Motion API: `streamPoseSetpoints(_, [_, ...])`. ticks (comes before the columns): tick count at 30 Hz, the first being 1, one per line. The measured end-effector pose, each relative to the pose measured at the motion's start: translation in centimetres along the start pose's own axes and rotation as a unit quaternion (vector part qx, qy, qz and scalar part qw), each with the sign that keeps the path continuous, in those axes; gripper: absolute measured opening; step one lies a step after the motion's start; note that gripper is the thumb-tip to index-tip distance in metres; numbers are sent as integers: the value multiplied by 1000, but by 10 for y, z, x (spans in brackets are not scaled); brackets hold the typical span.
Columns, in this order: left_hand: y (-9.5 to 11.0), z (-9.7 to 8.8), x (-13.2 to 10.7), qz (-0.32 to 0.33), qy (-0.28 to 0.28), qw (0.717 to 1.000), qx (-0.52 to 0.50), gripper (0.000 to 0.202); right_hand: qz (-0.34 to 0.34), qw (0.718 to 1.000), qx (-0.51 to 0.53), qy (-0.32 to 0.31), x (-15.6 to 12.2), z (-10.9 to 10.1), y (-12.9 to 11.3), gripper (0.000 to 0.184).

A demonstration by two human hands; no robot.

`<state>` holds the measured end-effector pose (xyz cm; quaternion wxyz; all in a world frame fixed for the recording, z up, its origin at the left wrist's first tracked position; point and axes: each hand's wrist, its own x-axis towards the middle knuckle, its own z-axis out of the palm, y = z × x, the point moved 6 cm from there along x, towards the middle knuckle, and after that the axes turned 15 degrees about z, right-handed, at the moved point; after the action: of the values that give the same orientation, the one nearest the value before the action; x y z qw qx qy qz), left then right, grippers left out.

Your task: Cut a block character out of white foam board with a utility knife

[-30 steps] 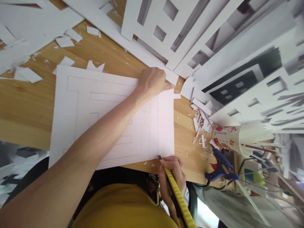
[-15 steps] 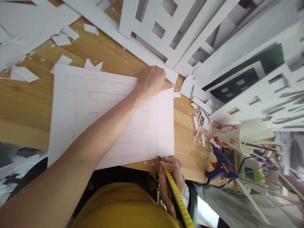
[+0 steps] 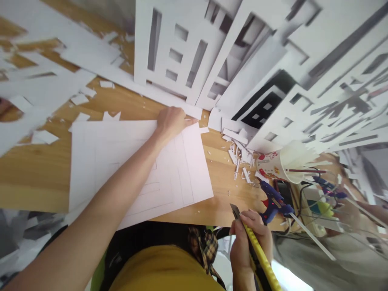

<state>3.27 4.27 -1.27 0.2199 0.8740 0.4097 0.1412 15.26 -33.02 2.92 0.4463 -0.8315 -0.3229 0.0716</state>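
A large white board (image 3: pixel 194 161) with pencilled rectangles and lines lies on the wooden table. My left hand (image 3: pixel 171 121) is closed at its far edge near the far right corner, thumb pointing right; the curled fingers are mostly hidden. My left forearm crosses over the drawing. Near the table's front edge, my right hand (image 3: pixel 239 242) grips a yellow and black utility knife (image 3: pixel 262 258). The knife's blade is out, pointing up and left, apart from the board and to the right of its near corner.
White panels with cut-out windows (image 3: pixel 176 44) stand at the back. Scraps (image 3: pixel 239 155) lie to the right, near a paper cup (image 3: pixel 274 163) and a blue glue gun (image 3: pixel 274 202). More cut pieces (image 3: pixel 45 137) cover the left. Cables trail at the far right.
My right hand has drawn the knife away from the board's near edge, off to the right. The board has turned slightly, with my left hand staying at its far edge. The view has shifted.
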Motion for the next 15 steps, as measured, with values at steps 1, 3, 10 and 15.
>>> streamPoseSetpoints(1, [2,-1,-1,8,0,1000,9,58,-27,999,3,27,-2,-3,-1,10])
streamPoseSetpoints(3, [4,-3,-2,12,-7,1000,12,56,-59,995,15,75,-6,-9,-3,5])
streamPoseSetpoints(10, [-1,-39,14,-27,-16,999,45,66,-114,984,-13,138,-15,-33,4,6])
streamPoseSetpoints(15, [-16,-81,14,-82,37,995,50,64,-115,974,27,192,-16,-40,-4,9])
